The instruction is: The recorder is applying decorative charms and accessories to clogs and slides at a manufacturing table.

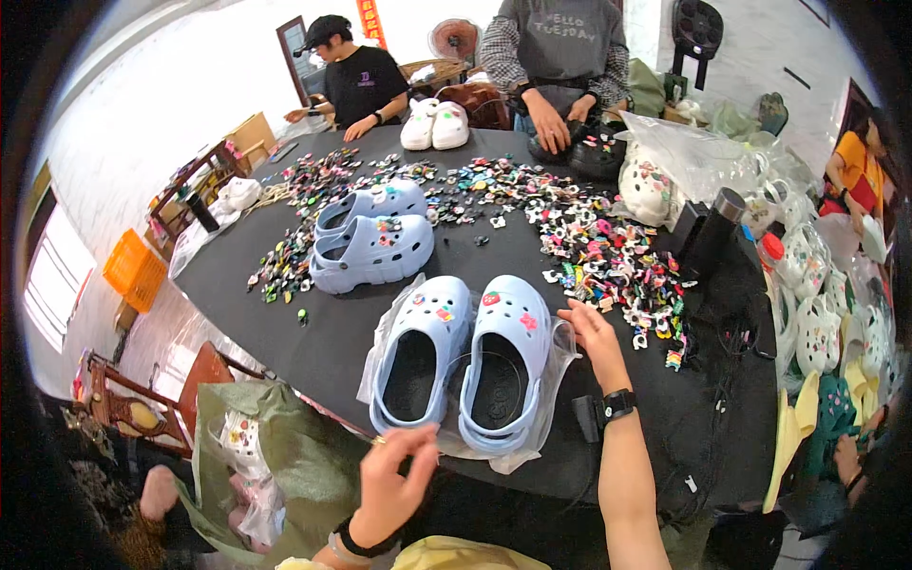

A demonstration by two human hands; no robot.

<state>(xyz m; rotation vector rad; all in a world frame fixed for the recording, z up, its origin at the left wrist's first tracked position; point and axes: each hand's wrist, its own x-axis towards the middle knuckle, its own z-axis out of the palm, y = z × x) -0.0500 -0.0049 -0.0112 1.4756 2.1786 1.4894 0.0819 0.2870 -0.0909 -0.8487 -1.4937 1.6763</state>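
A pair of light blue clogs, the left clog [418, 361] and the right clog [508, 366], lies side by side on a clear plastic bag [560, 366] on the black table, toes pointing away from me. A few small charms sit on their tops, including a strawberry [491, 298] and a pink flower [529, 321]. My left hand [394, 475] is by the left clog's heel, fingers loosely bent and apart, with nothing visible in it. My right hand [596, 344] is at the bag's right edge, fingers stretched out; whether it touches the plastic I cannot tell.
Another blue clog pair [375, 242] stands beyond. Heaps of loose charms [608, 252] cover the table's middle and right. White clogs [435, 125] stand at the far edge, near two people. A dark bottle [719, 228] and bagged clogs [817, 332] line the right. A green sack [313, 456] sits lower left.
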